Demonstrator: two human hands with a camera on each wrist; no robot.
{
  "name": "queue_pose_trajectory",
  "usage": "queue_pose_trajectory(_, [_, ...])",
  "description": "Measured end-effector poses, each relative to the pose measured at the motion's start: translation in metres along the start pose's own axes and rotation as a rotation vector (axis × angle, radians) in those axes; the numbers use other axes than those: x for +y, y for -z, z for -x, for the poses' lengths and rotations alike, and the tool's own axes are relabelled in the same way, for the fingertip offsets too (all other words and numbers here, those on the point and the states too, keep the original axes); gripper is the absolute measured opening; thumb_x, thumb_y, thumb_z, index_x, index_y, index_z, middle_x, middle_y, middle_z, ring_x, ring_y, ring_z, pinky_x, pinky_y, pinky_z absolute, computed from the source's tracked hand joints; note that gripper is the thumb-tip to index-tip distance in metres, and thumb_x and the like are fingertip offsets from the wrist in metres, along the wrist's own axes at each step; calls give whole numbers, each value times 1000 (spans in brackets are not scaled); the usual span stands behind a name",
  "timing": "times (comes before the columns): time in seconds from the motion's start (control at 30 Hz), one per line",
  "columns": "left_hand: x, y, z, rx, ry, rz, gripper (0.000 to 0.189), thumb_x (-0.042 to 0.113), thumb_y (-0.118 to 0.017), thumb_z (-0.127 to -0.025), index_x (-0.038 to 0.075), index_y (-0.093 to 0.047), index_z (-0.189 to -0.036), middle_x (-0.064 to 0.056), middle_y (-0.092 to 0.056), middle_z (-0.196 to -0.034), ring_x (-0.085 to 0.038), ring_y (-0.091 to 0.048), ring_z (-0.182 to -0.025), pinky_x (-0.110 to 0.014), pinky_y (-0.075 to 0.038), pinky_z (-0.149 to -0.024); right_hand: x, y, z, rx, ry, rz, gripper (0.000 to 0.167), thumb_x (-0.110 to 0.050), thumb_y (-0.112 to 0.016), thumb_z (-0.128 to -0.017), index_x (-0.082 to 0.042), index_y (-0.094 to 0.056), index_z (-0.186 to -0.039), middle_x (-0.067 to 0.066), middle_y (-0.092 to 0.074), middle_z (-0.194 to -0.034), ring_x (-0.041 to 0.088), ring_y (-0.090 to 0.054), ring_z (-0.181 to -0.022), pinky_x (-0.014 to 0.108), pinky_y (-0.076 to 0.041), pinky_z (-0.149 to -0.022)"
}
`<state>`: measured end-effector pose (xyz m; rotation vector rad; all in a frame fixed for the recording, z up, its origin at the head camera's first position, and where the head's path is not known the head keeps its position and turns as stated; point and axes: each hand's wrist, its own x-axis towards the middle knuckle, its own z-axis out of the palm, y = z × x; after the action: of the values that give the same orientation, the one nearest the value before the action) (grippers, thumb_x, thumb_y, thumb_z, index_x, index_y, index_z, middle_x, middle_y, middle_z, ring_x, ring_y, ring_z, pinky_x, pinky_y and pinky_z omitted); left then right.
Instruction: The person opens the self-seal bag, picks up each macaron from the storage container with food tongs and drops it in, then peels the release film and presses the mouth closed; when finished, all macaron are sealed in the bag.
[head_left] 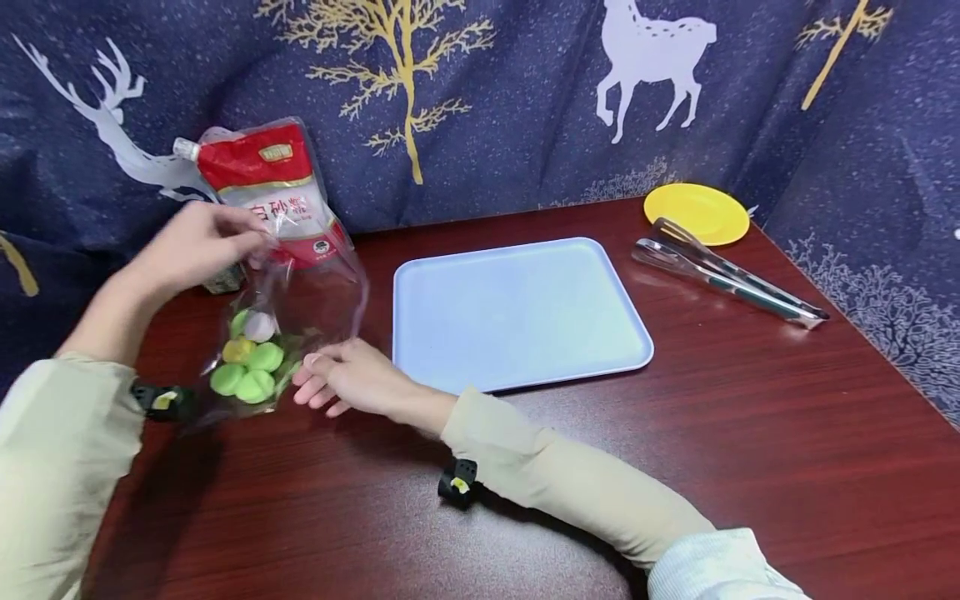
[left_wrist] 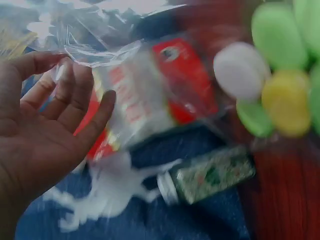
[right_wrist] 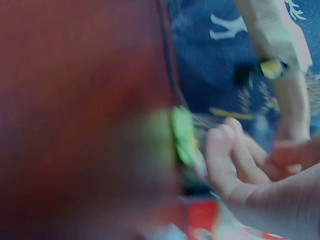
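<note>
A clear plastic bag [head_left: 322,296] hangs above the left part of the table with several round, macaron-like pieces [head_left: 255,386] in its lower end, green, yellow and white. My left hand [head_left: 197,250] pinches the bag's upper edge between thumb and fingers; the left wrist view shows the film at its fingertips. Beside the bag's lower right side is my right hand [head_left: 360,379], its fingers loosely bent and nothing visible in their grip. Whether it touches the film I cannot tell. The right wrist view is blurred, with the green pieces [right_wrist: 184,135] just beyond the fingers.
Behind the bag stands a red and white spouted sugar pouch [head_left: 258,187]. A white-capped seasoning bottle [left_wrist: 212,175] is next to it. A pale blue tray [head_left: 517,312] lies mid-table, with metal tongs [head_left: 727,271] and a yellow plate [head_left: 697,214] at the back right.
</note>
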<state>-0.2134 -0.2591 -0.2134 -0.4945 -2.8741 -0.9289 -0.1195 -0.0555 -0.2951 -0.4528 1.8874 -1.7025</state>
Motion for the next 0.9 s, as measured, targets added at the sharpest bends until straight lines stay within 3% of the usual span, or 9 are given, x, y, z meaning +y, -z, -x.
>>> queue_pose_trajectory(0.1, [-1,20,12,105,13,216,11,7,-60,-88,4,-70,-84,3,-64,-62,-5,-58,-58,-13,-42,-57,-16,20,7,40,129,355,28,-14,-44,-98,-5,-70,-100,-4,-68,-72,6,-60,-65,18,-46,-56])
queue_pose_trajectory(0.2, [0,34,22,206,2,549,11,1,-61,-88,3,-70,-83,0,-67,-68,-7,-62,-59,-12,-48,-60,-35,44,18,55,231,572,28,-17,-44,-98,-9,-70,-101,-8,-67,-74,5,-58,-70,17,-42,-60])
queue_pose_trajectory(0.33, [7,43,31,303,-140,933,8,-11,-57,-86,-12,-64,-82,-13,-67,-73,-18,-64,-57,-22,-52,-58,-61,77,42,74,370,679,29,-20,-45,-98,-10,-72,-93,-8,-68,-77,5,-58,-77,19,-42,-69])
queue_pose_trajectory(0.47, [22,40,39,268,-308,1173,13,-22,-43,-86,-26,-56,-83,-26,-64,-74,-29,-64,-56,-34,-54,-58,-78,107,69,148,558,680,27,-17,-49,-95,-12,-74,-85,-8,-68,-79,3,-58,-77,23,-42,-74])
queue_pose_trajectory(0.57, [40,30,46,240,-362,1267,16,-25,-37,-86,-31,-52,-87,-32,-62,-77,-35,-65,-60,-39,-54,-58,-85,129,88,208,677,654,24,-14,-51,-95,-10,-73,-86,-5,-68,-80,4,-59,-76,25,-44,-75])
queue_pose_trajectory(0.63, [55,20,50,224,-380,1292,17,-25,-36,-87,-32,-50,-90,-34,-61,-79,-37,-65,-62,-41,-53,-57,-88,142,100,232,714,628,22,-11,-51,-95,-6,-72,-88,-3,-68,-80,7,-60,-75,27,-47,-73])
queue_pose_trajectory(0.8, [89,-8,56,185,-425,1299,18,-23,-35,-89,-33,-50,-91,-34,-61,-80,-38,-65,-65,-44,-52,-56,-92,172,133,217,728,595,24,-7,-48,-97,1,-70,-92,1,-68,-80,14,-62,-73,31,-51,-67])
queue_pose_trajectory(0.9, [108,-26,56,220,-446,1288,17,-22,-37,-88,-31,-52,-88,-31,-62,-78,-36,-66,-64,-42,-53,-53,-93,188,154,220,709,634,25,-9,-47,-97,-3,-70,-90,-1,-68,-80,13,-58,-61,27,-49,-55])
